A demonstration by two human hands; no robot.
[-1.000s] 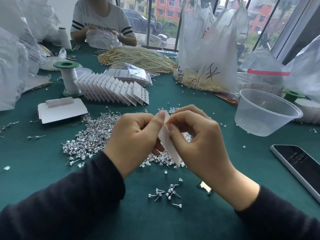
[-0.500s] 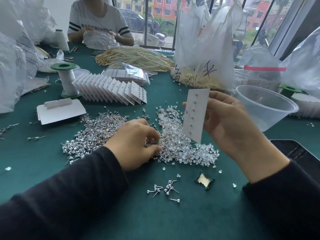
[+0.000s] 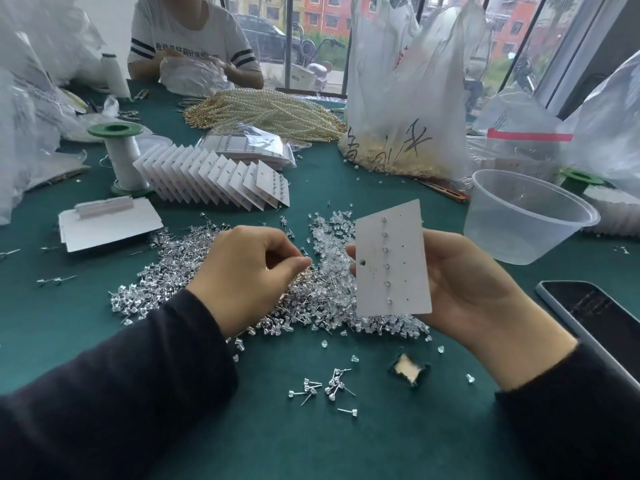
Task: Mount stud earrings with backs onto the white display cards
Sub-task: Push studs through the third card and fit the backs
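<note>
Facing the camera, the white display card [image 3: 398, 271] stands upright in the right hand [image 3: 467, 289], thumb on its left edge and fingers curled behind it, above the near edge of the heaps on the table [image 3: 381, 427]. One column of six studs [image 3: 385, 250] is already seated in the card, with bare holes beside it. Half a second ago the card was higher and turned more edge-on; now it is lower, with its face square to view. The left hand [image 3: 242, 271], then buried in the pile of stud earrings [image 3: 166, 271], has lifted just clear of it, fingers curled and thumb meeting forefinger; whether anything is pinched there I cannot tell. The heap of clear backs [image 3: 329, 233] lies just beyond the card, touching the stud pile. A few loose studs [image 3: 325, 386] lie nearer the body. To the right stands a clear plastic bowl [image 3: 519, 220]; its contents I cannot make out. Behind it a tall plastic bag [image 3: 398, 98] holds small gold-coloured pieces at its bottom. A fanned row of filled cards [image 3: 207, 174] leans behind the piles, a flat clear bag [image 3: 249, 147] of more cards beyond it. A phone [image 3: 595, 317] lies at the right.
</note>
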